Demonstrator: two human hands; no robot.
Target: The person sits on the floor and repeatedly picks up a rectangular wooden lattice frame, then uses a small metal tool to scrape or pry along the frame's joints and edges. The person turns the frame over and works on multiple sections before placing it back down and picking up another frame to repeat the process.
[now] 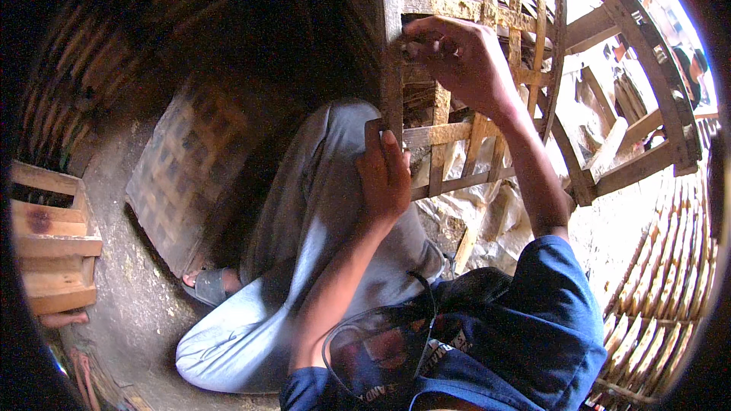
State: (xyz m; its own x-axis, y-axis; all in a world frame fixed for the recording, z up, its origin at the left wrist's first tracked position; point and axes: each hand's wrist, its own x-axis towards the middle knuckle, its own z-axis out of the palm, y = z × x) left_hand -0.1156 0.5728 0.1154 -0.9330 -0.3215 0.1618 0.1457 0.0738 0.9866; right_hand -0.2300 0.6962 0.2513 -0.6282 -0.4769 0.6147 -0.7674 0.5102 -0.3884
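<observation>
My left hand (386, 181) is gripping a brown-edged, already crisscrossed tan wooden panel (489, 11), my right hand (468, 59) curling, its hold and remaining work unclear.

Left hand (387, 186): fingers wrap the lower end of an upright wooden bar (390, 53), thumb lying along it.
Right hand (464, 65): raised, fingers bent, tips at the bar's right side; whether they pinch anything is unclear.
Lattice panel (439, 110): flat crossed strips, pale and stained, spreads right of the bar, partly behind the right hand.
Slatted wooden frame (662, 84): stands at far right, above a woven cane surface (662, 259).
Woven panel (190, 175): dim, lies tilted at left, near a sandalled foot (213, 287).
Slatted wooden piece (57, 247): sits at the left edge.
Clothing: grey trousers (304, 205), navy shirt (518, 335).
</observation>
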